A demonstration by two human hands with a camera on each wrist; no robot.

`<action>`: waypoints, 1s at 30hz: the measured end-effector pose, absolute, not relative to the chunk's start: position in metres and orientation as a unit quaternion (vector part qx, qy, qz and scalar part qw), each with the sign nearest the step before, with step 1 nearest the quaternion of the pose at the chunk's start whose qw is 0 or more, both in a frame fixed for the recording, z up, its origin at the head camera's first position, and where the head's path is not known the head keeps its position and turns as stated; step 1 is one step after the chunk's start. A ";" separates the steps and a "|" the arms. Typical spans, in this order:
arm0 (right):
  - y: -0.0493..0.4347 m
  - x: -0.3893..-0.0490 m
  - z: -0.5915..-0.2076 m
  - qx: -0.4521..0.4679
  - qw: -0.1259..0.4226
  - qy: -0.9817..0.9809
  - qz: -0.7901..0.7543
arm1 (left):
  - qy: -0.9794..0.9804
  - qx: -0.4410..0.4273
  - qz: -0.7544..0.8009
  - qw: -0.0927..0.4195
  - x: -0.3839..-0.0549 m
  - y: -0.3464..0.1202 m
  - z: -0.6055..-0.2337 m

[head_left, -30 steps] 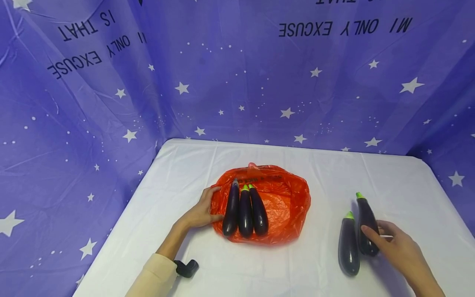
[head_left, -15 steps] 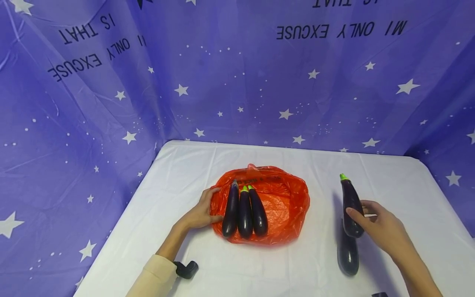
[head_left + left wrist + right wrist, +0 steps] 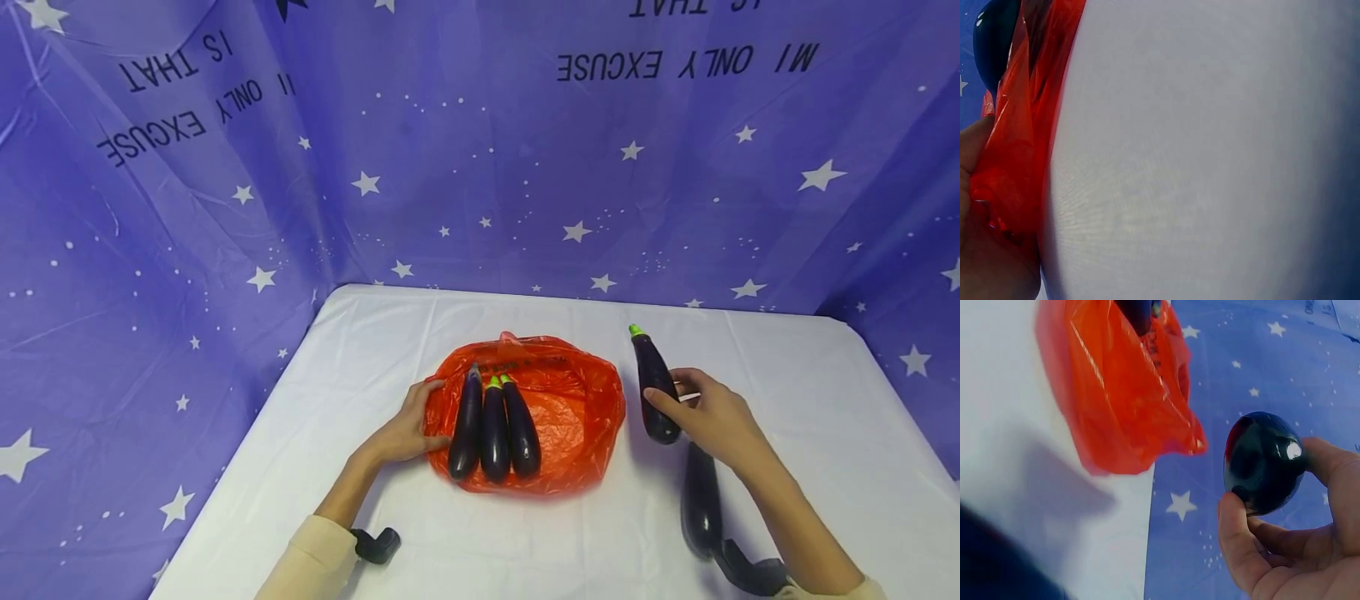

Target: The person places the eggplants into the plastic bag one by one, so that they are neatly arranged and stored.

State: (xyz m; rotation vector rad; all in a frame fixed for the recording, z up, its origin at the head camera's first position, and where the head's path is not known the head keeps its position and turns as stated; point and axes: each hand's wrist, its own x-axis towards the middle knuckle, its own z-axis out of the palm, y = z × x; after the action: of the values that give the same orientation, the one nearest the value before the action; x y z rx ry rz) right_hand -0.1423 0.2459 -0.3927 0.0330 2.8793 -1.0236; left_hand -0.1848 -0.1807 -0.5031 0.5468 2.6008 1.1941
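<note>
Three eggplants (image 3: 494,432): side by side in left half of the bag (image 3: 612,408); right half has free room.
Table (image 3: 540,550): its far edge stands well beyond the bag; a narrow white strip separates bag and held eggplant (image 3: 651,375).
Held eggplant: raised, just right of the bag, stem pointing away.
Last eggplant (image 3: 702,500): lies on table, beside the right forearm (image 3: 795,508).
Right hand (image 3: 712,412): pinches its eggplant near the blunt end, between thumb and fingers.
Left hand (image 3: 408,429): grips bag's left edge.
</note>
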 end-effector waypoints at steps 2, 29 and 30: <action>0.238 -0.145 -0.393 0.005 0.049 0.939 -0.341 | 0.889 0.185 0.404 0.115 -0.184 -0.181 -0.504; 0.144 -0.168 -0.437 -0.057 0.105 0.945 -0.305 | 0.890 0.185 0.400 0.115 -0.185 -0.180 -0.504; 0.142 -0.169 -0.440 -0.058 0.106 0.945 -0.304 | 0.890 0.185 0.400 0.116 -0.185 -0.180 -0.504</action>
State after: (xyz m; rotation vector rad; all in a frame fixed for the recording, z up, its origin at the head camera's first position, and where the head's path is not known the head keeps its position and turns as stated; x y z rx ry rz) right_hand -0.1686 0.1424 -0.4397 -0.1718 2.7825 -0.8968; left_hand -0.1855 -0.1802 -0.5041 0.5414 2.6076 1.1712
